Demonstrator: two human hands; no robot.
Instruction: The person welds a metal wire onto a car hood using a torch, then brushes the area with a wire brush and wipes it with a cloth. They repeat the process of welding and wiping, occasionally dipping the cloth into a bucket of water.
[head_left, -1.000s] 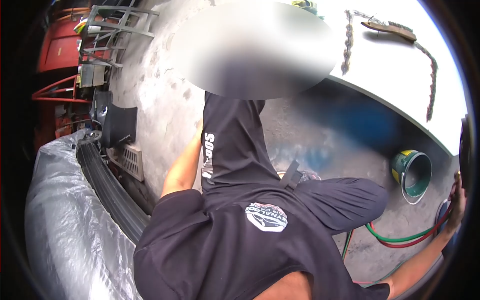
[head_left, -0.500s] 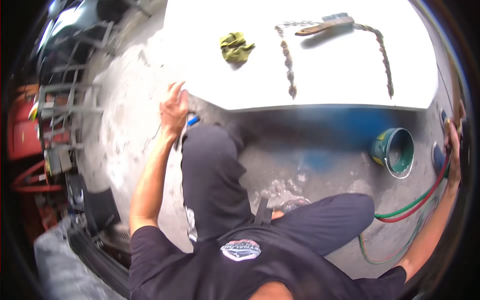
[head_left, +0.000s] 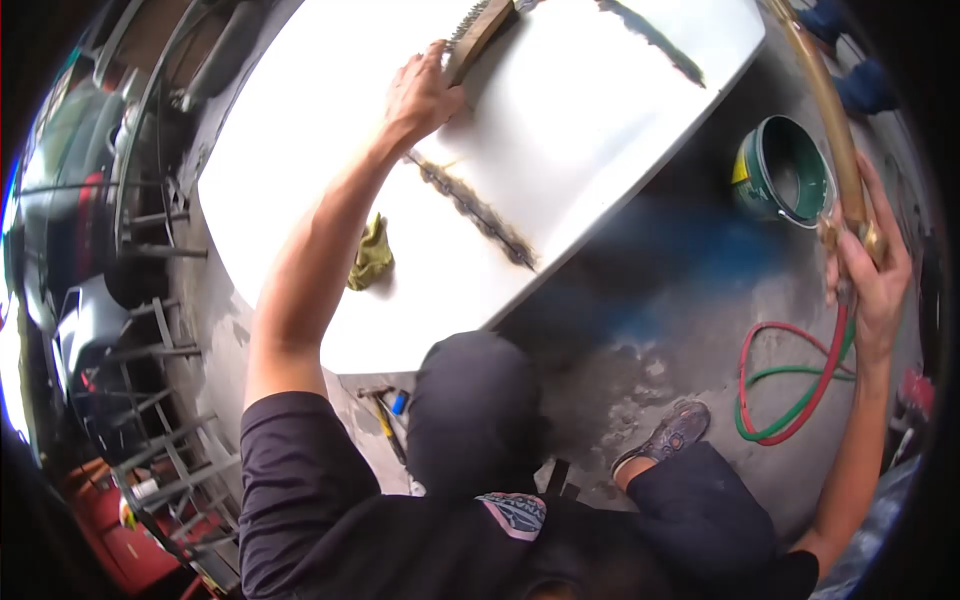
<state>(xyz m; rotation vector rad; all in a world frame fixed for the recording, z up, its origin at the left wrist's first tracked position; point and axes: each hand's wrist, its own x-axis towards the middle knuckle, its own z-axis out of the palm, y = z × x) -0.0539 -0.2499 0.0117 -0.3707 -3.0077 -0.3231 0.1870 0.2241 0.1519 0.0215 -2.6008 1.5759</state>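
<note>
My left hand (head_left: 425, 95) reaches over the white panel (head_left: 300, 200), its fingers closed on the end of a wire brush (head_left: 483, 38). The brush has a wooden handle, and its bristles face left. In my right hand (head_left: 872, 270) is a brass gas torch (head_left: 835, 120), held near its valve knobs. Red and green hoses (head_left: 790, 400) run down from the torch. A dark, rough, chain-like strip (head_left: 475, 210) lies across the panel below the brush. Farther right is a second dark strip (head_left: 655, 42). A crumpled olive-green cloth (head_left: 372, 255) rests beside my left forearm.
A green bucket (head_left: 790, 170) stands on the concrete floor beyond the panel's edge. A hammer (head_left: 385, 420) and a small blue object (head_left: 400, 402) lie near my knee. Metal racks (head_left: 165, 330) line the left side. Another person's dark shoes (head_left: 862, 88) show at top right.
My left hand has moved from beside the panel's corner onto the wire brush. The torch has come further into view in my right hand. My head view has turned, tilting the panel.
</note>
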